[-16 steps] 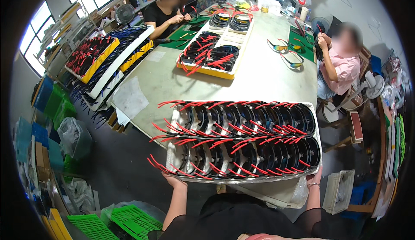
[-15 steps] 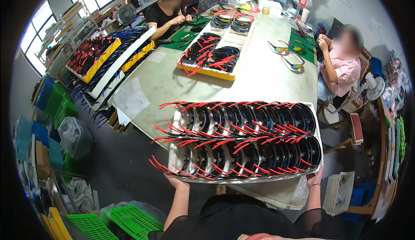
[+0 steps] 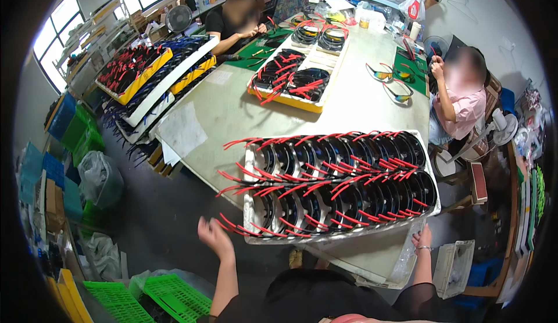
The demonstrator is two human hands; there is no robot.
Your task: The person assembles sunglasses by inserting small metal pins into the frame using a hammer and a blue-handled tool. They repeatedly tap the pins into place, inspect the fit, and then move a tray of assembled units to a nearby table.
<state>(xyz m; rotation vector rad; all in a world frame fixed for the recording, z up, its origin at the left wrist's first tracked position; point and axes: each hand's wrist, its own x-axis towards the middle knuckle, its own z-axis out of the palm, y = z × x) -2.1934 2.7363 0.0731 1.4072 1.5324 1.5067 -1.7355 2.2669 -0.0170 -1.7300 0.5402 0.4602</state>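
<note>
A white foam tray (image 3: 343,234) lies at the near edge of the table, packed with two rows of dark sports glasses (image 3: 343,202) whose red temple tips stick out. My left hand (image 3: 215,237) is off the tray's near left corner, fingers loosely spread and nothing in them. Just below the near right corner is my right hand (image 3: 422,238), a bracelet on its wrist. Its fingers are apart, with no object visible in them; a gap shows between it and the tray.
A yellow-edged tray of glasses (image 3: 289,101) stands farther up the table (image 3: 226,119), loose glasses (image 3: 397,90) to its right. Two people sit working at the table's sides. Stacked trays (image 3: 165,90) stand at left; green crates (image 3: 177,295) are low on the left.
Both hands have come off the tray; the left has moved out to the left. The tray sits farther right in the picture and slightly turned, and the whole view has shifted somewhat.
</note>
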